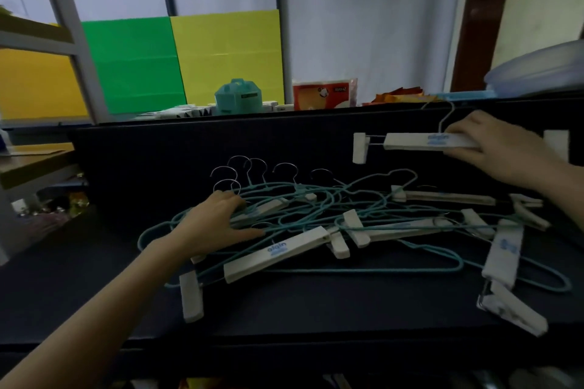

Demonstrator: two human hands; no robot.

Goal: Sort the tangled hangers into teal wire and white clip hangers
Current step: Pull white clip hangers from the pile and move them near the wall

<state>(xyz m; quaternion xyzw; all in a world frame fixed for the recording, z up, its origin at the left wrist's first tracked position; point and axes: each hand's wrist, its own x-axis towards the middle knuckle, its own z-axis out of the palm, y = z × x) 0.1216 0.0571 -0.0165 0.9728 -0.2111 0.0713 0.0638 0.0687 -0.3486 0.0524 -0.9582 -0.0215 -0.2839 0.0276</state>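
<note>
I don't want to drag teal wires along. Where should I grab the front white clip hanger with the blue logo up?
Probably pinch the front white clip hanger across its flat bar's long edges, from above on the near side: the bar seems to lie on top of the teal wire hangers, while its right clip sits among them.

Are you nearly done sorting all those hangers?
Not nearly. No sorted group shows yet. The right hand grips one white clip hanger, held apart from the tangled pile, while the left hand rests on it. Teal wire hangers and white ones there are still to separate.
</note>
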